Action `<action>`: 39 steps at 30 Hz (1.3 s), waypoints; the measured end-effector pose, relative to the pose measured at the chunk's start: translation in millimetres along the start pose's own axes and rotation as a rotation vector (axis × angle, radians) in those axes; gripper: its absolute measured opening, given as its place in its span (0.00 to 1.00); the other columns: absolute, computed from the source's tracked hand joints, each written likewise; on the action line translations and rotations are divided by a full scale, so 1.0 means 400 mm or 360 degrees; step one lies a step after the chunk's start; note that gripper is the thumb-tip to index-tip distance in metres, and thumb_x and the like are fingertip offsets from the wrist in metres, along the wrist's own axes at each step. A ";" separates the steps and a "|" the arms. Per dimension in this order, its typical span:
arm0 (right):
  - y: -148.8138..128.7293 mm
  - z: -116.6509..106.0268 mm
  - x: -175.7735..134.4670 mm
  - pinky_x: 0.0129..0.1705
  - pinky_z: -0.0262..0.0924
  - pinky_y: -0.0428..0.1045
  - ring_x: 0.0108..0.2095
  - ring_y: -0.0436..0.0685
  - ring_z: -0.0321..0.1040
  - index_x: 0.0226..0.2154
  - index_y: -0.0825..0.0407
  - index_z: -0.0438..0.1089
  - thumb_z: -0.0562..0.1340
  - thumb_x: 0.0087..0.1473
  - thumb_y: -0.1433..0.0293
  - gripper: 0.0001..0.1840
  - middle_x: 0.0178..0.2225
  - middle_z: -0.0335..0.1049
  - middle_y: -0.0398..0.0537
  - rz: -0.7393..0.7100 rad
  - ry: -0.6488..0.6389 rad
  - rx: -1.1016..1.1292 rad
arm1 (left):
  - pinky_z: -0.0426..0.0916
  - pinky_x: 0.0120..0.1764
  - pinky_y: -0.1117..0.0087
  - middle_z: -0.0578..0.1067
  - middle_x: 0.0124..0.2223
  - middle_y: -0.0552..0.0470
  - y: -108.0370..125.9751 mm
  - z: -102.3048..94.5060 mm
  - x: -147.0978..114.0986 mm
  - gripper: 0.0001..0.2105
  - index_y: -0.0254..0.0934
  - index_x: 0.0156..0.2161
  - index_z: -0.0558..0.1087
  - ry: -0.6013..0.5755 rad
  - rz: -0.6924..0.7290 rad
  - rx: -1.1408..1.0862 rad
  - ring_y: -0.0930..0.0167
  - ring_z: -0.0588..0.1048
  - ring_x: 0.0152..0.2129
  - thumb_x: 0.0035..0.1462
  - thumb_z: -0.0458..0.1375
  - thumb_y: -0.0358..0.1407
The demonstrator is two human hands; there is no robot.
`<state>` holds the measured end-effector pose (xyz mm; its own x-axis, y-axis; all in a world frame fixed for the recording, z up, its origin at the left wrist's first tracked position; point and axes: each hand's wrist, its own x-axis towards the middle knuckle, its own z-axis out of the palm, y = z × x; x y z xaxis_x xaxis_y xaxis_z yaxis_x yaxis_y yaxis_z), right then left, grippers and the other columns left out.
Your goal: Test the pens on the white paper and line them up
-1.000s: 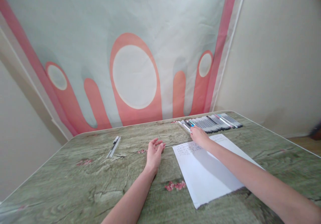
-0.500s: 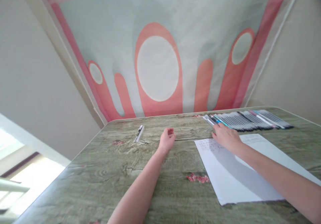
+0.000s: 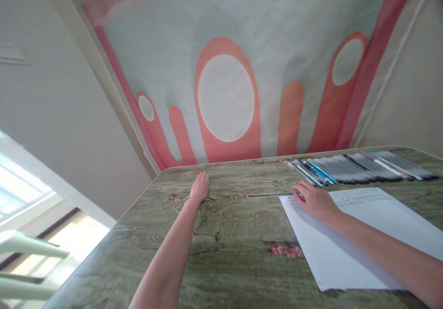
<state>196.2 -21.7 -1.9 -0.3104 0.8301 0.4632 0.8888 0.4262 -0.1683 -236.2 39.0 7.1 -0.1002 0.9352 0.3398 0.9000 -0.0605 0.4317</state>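
On the far left part of the table, my left hand lies over the pens with its fingers stretched out. Only the light end of one pen shows beside the fingertips; the hand covers the rest. My right hand is above the upper left part of a white sheet of paper, its fingers loosely bent and thumb apart. I see nothing held in it. Just beyond it lies a row of pens, mostly clear with dark ends, plus blue, teal and white ones at its left.
The wood-patterned table has printed pink flowers. Small handwriting runs along the paper's top edge. A pink and grey wall hanging rises behind the table. Pale green furniture stands at the lower left, beyond the table's edge.
My left hand has moved left onto the pens there. My right hand has drawn back from the row of pens to the paper. The view has shifted a little.
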 end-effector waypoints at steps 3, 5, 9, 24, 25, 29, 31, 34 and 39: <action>0.005 0.001 -0.001 0.31 0.57 0.46 0.33 0.52 0.66 0.38 0.50 0.66 0.50 0.54 0.70 0.12 0.37 0.67 0.45 0.0002 -0.0007 0.0016 | 0.48 0.56 0.61 0.59 0.57 0.37 -0.018 0.006 0.011 0.20 0.31 0.52 0.61 -0.0077 0.0014 0.0004 0.63 0.56 0.56 0.52 0.49 0.32; 0.009 0.003 -0.001 0.32 0.57 0.46 0.33 0.52 0.66 0.38 0.50 0.66 0.50 0.53 0.70 0.12 0.38 0.67 0.45 0.0005 -0.0009 0.0022 | 0.49 0.56 0.61 0.60 0.57 0.37 -0.023 0.008 0.012 0.19 0.31 0.51 0.63 -0.0114 0.0022 -0.0006 0.63 0.57 0.56 0.53 0.48 0.32; 0.013 0.006 -0.001 0.33 0.57 0.46 0.33 0.52 0.66 0.38 0.50 0.67 0.50 0.53 0.70 0.12 0.38 0.67 0.46 0.0005 -0.0023 0.0034 | 0.50 0.55 0.64 0.61 0.57 0.36 -0.022 0.004 -0.002 0.19 0.29 0.51 0.64 -0.0164 0.0049 -0.0043 0.63 0.57 0.56 0.53 0.47 0.31; 0.008 0.001 0.000 0.32 0.56 0.45 0.34 0.52 0.66 0.37 0.50 0.68 0.51 0.53 0.71 0.12 0.37 0.68 0.45 -0.0009 -0.0026 0.0034 | 0.47 0.57 0.62 0.63 0.56 0.44 0.206 0.022 -0.225 0.21 0.38 0.49 0.66 -0.0193 0.0184 -0.0721 0.64 0.58 0.55 0.48 0.56 0.38; 0.008 0.001 0.000 0.32 0.56 0.45 0.34 0.52 0.66 0.37 0.50 0.68 0.51 0.53 0.71 0.12 0.37 0.68 0.45 -0.0006 -0.0031 0.0035 | 0.47 0.57 0.62 0.63 0.56 0.43 0.230 0.026 -0.242 0.21 0.38 0.49 0.66 -0.0222 0.0198 -0.0766 0.64 0.58 0.55 0.48 0.57 0.39; 0.004 -0.003 0.001 0.32 0.55 0.45 0.35 0.51 0.66 0.36 0.51 0.68 0.51 0.53 0.71 0.12 0.38 0.68 0.45 0.0013 -0.0051 0.0029 | 0.44 0.58 0.61 0.61 0.57 0.43 0.321 0.048 -0.285 0.23 0.37 0.51 0.65 -0.0346 0.0304 -0.0787 0.63 0.56 0.56 0.49 0.56 0.40; 0.001 -0.006 0.002 0.31 0.55 0.45 0.35 0.51 0.65 0.36 0.51 0.68 0.51 0.53 0.71 0.12 0.37 0.68 0.45 0.0029 -0.0061 0.0022 | 0.44 0.58 0.61 0.60 0.57 0.43 0.362 0.068 -0.295 0.24 0.37 0.52 0.64 -0.0357 0.0338 -0.0819 0.63 0.55 0.57 0.49 0.56 0.40; -0.002 -0.012 0.003 0.33 0.54 0.45 0.35 0.51 0.65 0.37 0.51 0.68 0.51 0.53 0.71 0.12 0.37 0.67 0.45 0.0060 -0.0085 0.0026 | 0.44 0.58 0.60 0.59 0.58 0.42 0.422 0.106 -0.303 0.25 0.36 0.53 0.63 -0.0386 0.0368 -0.0820 0.62 0.54 0.57 0.49 0.56 0.41; -0.005 -0.019 0.006 0.35 0.53 0.45 0.36 0.51 0.64 0.37 0.51 0.68 0.51 0.54 0.71 0.12 0.37 0.67 0.46 0.0082 -0.0128 0.0045 | 0.42 0.58 0.58 0.56 0.60 0.40 0.512 0.163 -0.309 0.27 0.34 0.55 0.60 -0.0439 0.0452 -0.0750 0.60 0.52 0.58 0.50 0.54 0.43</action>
<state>196.2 -23.4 6.1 -0.2914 0.8769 0.3821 0.8947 0.3912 -0.2154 -11.7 -66.0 -0.9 0.2860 0.9120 0.2941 0.5847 -0.4092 0.7005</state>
